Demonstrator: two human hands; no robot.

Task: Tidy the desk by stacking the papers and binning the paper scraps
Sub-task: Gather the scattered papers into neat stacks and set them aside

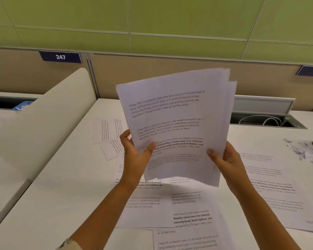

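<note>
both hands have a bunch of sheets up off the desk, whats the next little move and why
Probably tap the held sheets on the desk to square them: their right edges are fanned out unevenly between the left hand and right hand. Loose sheets and paper scraps lie below.

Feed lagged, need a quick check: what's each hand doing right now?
Left hand: grips the lower left edge of the sheaf of printed papers, raised above the desk.
Right hand: grips the sheaf's lower right edge.
</note>
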